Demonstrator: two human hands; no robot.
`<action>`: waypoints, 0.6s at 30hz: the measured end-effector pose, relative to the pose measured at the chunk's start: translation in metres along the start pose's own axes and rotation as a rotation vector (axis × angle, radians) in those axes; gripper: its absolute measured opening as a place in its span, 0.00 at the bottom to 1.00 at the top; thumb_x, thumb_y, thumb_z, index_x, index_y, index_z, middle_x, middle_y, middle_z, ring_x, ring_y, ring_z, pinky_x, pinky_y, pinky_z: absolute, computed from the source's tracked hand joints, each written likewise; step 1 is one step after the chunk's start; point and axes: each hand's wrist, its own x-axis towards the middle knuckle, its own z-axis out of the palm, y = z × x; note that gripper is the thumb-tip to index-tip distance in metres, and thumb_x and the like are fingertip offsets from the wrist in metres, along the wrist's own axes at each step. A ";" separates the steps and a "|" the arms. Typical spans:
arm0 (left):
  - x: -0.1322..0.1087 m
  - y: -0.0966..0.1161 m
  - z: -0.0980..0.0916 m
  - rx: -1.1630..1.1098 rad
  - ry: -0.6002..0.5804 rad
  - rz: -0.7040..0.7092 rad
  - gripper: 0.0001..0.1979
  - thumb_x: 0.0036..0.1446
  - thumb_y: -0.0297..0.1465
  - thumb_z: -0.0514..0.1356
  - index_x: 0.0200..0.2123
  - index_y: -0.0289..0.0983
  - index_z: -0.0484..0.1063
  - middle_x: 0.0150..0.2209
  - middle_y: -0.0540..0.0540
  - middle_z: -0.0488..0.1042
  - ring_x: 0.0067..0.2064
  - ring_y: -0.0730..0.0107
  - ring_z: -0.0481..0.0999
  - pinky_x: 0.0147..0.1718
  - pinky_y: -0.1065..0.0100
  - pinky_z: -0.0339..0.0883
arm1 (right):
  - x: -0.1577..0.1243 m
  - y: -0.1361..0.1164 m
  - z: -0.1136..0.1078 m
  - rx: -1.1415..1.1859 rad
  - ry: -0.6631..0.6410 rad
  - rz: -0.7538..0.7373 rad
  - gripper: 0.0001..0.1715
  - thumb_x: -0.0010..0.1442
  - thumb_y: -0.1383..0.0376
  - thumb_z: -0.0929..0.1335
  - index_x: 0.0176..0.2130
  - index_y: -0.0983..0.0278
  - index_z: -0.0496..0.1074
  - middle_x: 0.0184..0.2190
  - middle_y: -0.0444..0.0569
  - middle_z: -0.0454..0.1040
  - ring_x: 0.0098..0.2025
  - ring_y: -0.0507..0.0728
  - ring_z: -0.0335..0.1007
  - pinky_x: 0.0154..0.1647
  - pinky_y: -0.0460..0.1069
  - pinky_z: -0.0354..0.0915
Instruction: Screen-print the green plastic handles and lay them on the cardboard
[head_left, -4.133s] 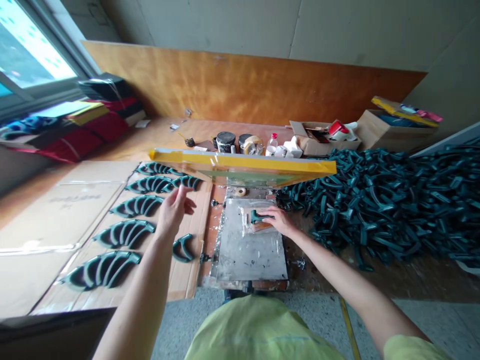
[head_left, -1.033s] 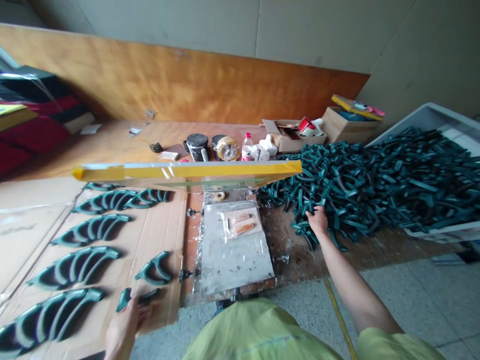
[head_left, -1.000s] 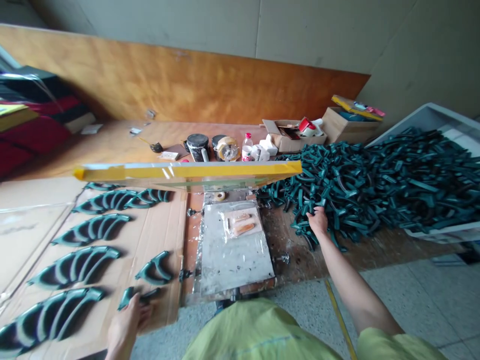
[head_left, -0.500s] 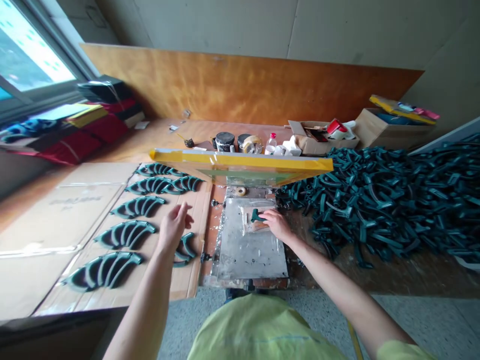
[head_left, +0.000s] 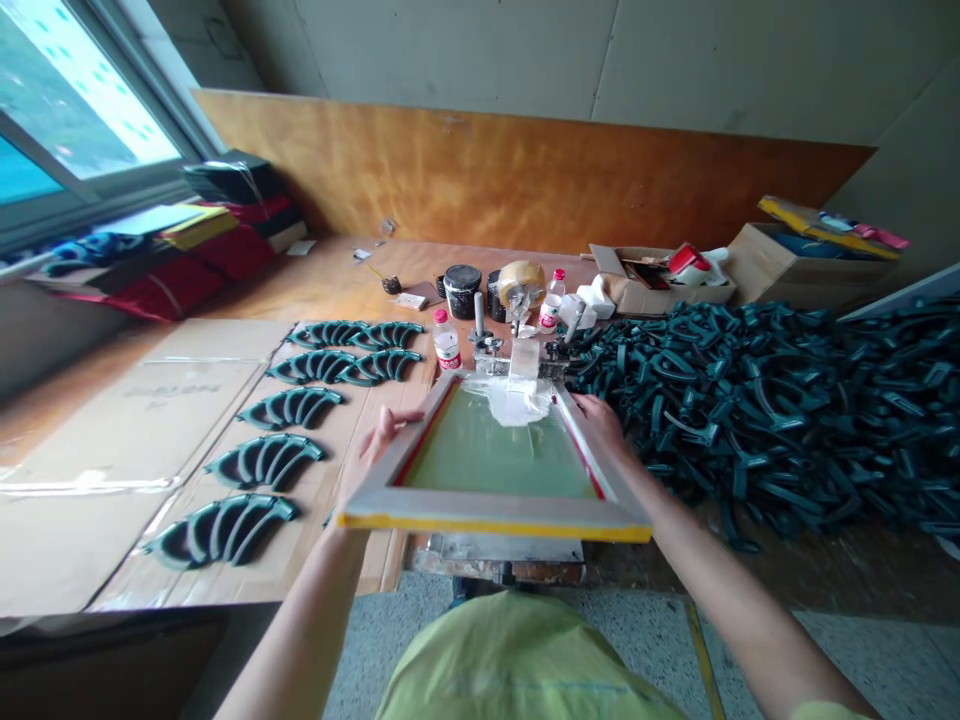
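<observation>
A framed printing screen [head_left: 491, 510] with green mesh and a yellow front edge lies tilted low over the metal plate [head_left: 495, 548] in front of me. My left hand [head_left: 373, 452] grips its left rail. My right hand [head_left: 600, 425] holds its right rail near the back. White ink or film [head_left: 510, 402] sits on the mesh at the far end. Whatever lies on the plate under the screen is hidden.
Rows of dark green curved plastic parts [head_left: 264, 460] lie on cardboard [head_left: 112, 420] at left. A large heap of the same parts [head_left: 765, 400] fills the right. Ink cans [head_left: 462, 290], tape roll [head_left: 519, 281], bottles [head_left: 446, 340] and boxes [head_left: 645, 290] stand behind the screen.
The screen, raised half a second ago, has come down over the plate. My left hand left the parts on the cardboard and my right hand left the plate; both now hold the frame.
</observation>
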 end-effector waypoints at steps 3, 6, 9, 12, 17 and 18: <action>-0.018 -0.049 -0.006 0.049 -0.098 -0.203 0.34 0.51 0.53 0.61 0.56 0.38 0.71 0.38 0.46 0.80 0.37 0.62 0.78 0.32 0.68 0.71 | 0.036 -0.005 -0.012 0.056 0.139 -0.011 0.26 0.62 0.65 0.65 0.59 0.61 0.66 0.53 0.55 0.70 0.54 0.62 0.66 0.56 0.58 0.64; -0.019 -0.101 -0.001 0.050 -0.071 -0.267 0.45 0.49 0.52 0.63 0.66 0.40 0.57 0.35 0.47 0.80 0.36 0.62 0.78 0.33 0.67 0.71 | 0.068 -0.033 -0.005 0.024 0.107 -0.121 0.30 0.56 0.66 0.72 0.57 0.63 0.67 0.53 0.55 0.69 0.56 0.62 0.64 0.57 0.57 0.63; -0.013 -0.134 0.003 0.097 -0.059 -0.251 0.46 0.50 0.52 0.62 0.67 0.38 0.56 0.34 0.46 0.79 0.36 0.61 0.78 0.34 0.66 0.70 | 0.081 -0.057 0.012 -0.086 -0.080 -0.093 0.18 0.54 0.69 0.73 0.46 0.63 0.72 0.41 0.52 0.75 0.46 0.60 0.70 0.47 0.52 0.66; -0.011 -0.143 0.003 0.101 -0.081 -0.249 0.42 0.52 0.53 0.60 0.66 0.39 0.59 0.36 0.45 0.79 0.38 0.61 0.78 0.36 0.67 0.70 | 0.068 -0.066 0.024 -0.147 -0.214 -0.086 0.08 0.55 0.69 0.72 0.37 0.63 0.73 0.33 0.50 0.76 0.39 0.58 0.71 0.41 0.49 0.65; -0.013 -0.141 0.002 0.116 -0.095 -0.257 0.37 0.55 0.52 0.59 0.63 0.39 0.63 0.37 0.45 0.79 0.39 0.61 0.77 0.36 0.67 0.69 | 0.018 -0.060 0.014 -0.079 -0.300 -0.386 0.13 0.54 0.78 0.65 0.34 0.63 0.74 0.34 0.52 0.76 0.40 0.59 0.69 0.40 0.50 0.65; -0.013 -0.140 0.002 0.121 -0.089 -0.257 0.37 0.54 0.52 0.59 0.62 0.39 0.64 0.37 0.45 0.79 0.38 0.61 0.77 0.36 0.67 0.69 | 0.011 -0.058 0.009 -0.060 -0.323 -0.452 0.16 0.52 0.80 0.64 0.34 0.64 0.74 0.34 0.51 0.76 0.41 0.59 0.69 0.39 0.50 0.64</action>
